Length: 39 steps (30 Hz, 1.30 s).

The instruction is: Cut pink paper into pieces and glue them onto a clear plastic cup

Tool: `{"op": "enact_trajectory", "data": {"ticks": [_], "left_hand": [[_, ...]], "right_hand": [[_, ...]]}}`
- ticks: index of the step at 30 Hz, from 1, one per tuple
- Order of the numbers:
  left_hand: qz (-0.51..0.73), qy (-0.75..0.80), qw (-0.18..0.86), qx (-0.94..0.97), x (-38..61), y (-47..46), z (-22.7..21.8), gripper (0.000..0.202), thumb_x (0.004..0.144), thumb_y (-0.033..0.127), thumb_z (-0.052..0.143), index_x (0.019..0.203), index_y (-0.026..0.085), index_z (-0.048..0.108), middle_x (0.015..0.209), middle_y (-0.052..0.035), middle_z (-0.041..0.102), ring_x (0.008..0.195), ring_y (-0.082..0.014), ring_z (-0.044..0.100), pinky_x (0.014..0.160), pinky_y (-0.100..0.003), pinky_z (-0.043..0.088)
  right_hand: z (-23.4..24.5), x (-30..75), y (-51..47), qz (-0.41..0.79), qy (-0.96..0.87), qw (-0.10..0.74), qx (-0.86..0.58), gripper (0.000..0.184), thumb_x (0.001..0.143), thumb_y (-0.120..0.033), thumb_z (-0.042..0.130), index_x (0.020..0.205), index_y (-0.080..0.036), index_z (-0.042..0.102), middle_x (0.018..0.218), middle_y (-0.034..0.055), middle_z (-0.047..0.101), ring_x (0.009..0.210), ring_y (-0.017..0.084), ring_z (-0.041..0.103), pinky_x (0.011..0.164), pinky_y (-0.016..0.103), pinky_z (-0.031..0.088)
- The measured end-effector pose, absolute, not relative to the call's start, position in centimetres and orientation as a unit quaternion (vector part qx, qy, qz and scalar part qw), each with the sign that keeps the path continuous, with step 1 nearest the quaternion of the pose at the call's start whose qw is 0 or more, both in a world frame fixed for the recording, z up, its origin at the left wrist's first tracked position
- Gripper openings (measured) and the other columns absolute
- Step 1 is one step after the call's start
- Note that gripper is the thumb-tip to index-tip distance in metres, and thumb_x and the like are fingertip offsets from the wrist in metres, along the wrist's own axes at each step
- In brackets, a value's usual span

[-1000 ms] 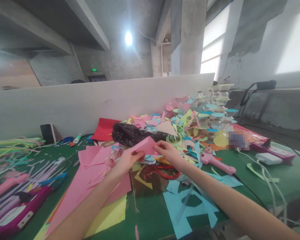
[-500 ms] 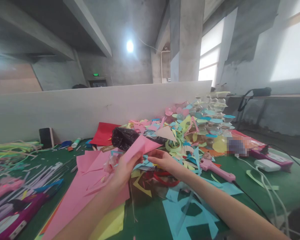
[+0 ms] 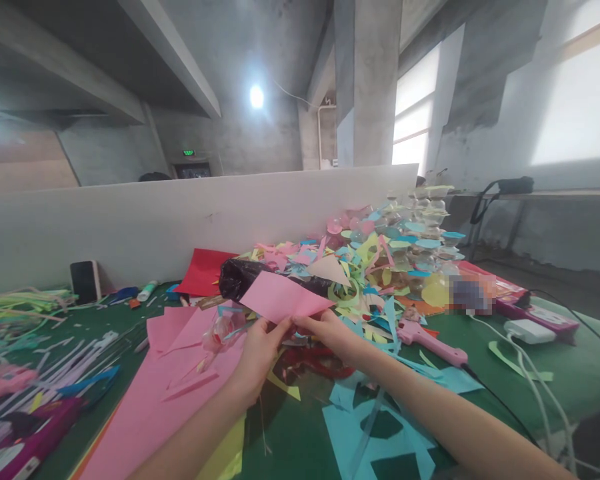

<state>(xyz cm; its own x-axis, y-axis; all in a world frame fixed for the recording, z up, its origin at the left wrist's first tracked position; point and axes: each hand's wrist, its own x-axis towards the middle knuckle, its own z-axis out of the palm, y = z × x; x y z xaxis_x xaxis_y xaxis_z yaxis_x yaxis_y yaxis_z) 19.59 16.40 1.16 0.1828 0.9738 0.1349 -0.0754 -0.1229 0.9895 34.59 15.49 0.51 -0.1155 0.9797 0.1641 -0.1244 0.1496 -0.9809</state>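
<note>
A pink paper piece [image 3: 284, 297], roughly triangular, is held up above the green table [image 3: 570, 363]. My left hand [image 3: 256, 353] pinches its lower edge from the left. My right hand [image 3: 327, 332] pinches the same edge from the right, fingers closed on it. Beneath the hands lie red-handled scissors [image 3: 320, 360] and a crumpled clear plastic wrap [image 3: 221, 331]. A black plastic bag [image 3: 240, 277] sits just behind the paper.
Large pink sheets [image 3: 165, 393] and cut blue paper [image 3: 380, 427] cover the near table. A heap of coloured scraps [image 3: 365, 260] rises at the back right. A pink glue gun [image 3: 427, 340] with its cord lies right, a phone [image 3: 85, 281] leans on the white partition [image 3: 180, 220].
The pink paper has opened out from a folded wedge into a flatter piece, and both hands have shifted down to grip its lower edge. The view has tilted slightly upward.
</note>
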Motion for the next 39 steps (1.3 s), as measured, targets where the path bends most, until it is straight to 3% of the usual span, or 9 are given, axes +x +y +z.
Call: {"op": "enact_trajectory", "data": {"ticks": [5,9,17,21,26,31,36,39], "left_hand": [[0.499,0.423,0.496,0.572,19.3,17.2,1.0,0.044,0.065,0.051,0.073,0.081,0.010,0.068,0.073,-0.0072,0.069,0.062,-0.0173,0.062,0.056,-0.026,0.048],[0.512,0.439,0.454,0.582,18.9,17.7,1.2,0.043,0.065,0.051,0.074,0.078,0.010,0.068,0.074,-0.0081,0.070,0.066,-0.0175,0.063,0.061,-0.026,0.049],[0.542,0.435,0.441,0.568,18.4,18.0,2.4,0.038,0.060,0.046,0.078,0.073,0.012,0.067,0.067,-0.0043,0.067,0.063,-0.0151,0.062,0.063,-0.026,0.050],[0.558,0.418,0.458,0.551,18.1,18.2,2.7,0.036,0.060,0.044,0.078,0.074,0.013,0.066,0.068,-0.0018,0.065,0.063,-0.0124,0.060,0.063,-0.024,0.050],[0.606,0.395,0.458,0.517,17.7,18.5,3.4,0.037,0.063,0.041,0.076,0.089,0.017,0.065,0.073,0.0008,0.065,0.064,-0.0108,0.059,0.060,-0.020,0.046],[0.624,0.355,0.492,0.493,18.4,17.7,4.2,0.037,0.061,0.043,0.075,0.085,0.017,0.063,0.079,-0.0024,0.068,0.074,-0.0153,0.063,0.067,-0.024,0.049],[0.562,0.387,0.509,0.525,19.0,17.5,3.1,0.047,0.056,0.051,0.077,0.080,0.014,0.064,0.071,-0.0038,0.067,0.067,-0.0169,0.061,0.060,-0.026,0.046],[0.554,0.430,0.429,0.569,18.6,17.6,2.6,0.048,0.059,0.055,0.074,0.079,0.013,0.062,0.070,-0.0046,0.066,0.066,-0.0177,0.060,0.056,-0.025,0.045]], "right_hand": [[1.0,35.2,15.8,0.505,-0.525,0.542,-0.419,0.033,0.068,-0.047,0.071,0.076,-0.015,0.070,0.074,0.0037,0.069,0.072,0.017,0.063,0.071,0.028,0.048],[1.2,36.2,16.4,0.466,-0.536,0.548,-0.442,0.035,0.070,-0.048,0.069,0.066,-0.013,0.070,0.069,0.0066,0.070,0.068,0.015,0.061,0.074,0.029,0.048],[1.8,37.4,16.8,0.456,-0.539,0.562,-0.431,0.049,0.064,-0.063,0.070,0.074,-0.015,0.072,0.074,0.0078,0.072,0.075,0.019,0.065,0.072,0.032,0.052],[1.9,37.3,16.5,0.474,-0.553,0.545,-0.415,0.055,0.069,-0.068,0.062,0.077,-0.015,0.073,0.081,0.0091,0.073,0.078,0.018,0.065,0.077,0.032,0.050],[2.0,36.6,15.5,0.515,-0.585,0.484,-0.398,0.059,0.071,-0.070,0.059,0.088,-0.016,0.075,0.089,0.0090,0.073,0.082,0.019,0.065,0.084,0.033,0.047],[2.1,36.2,14.4,0.497,-0.650,0.431,-0.380,0.049,0.080,-0.063,0.055,0.091,-0.019,0.076,0.084,0.0048,0.073,0.084,0.020,0.065,0.081,0.031,0.045],[2.0,35.8,14.1,0.390,-0.733,0.378,-0.410,0.045,0.088,-0.056,0.047,0.081,-0.019,0.073,0.070,0.0004,0.066,0.061,0.014,0.055,0.059,0.025,0.039],[1.7,36.0,14.1,0.239,-0.792,0.344,-0.444,0.040,0.089,-0.052,0.048,0.080,-0.019,0.069,0.076,0.0015,0.065,0.066,0.015,0.055,0.059,0.025,0.037]]}}
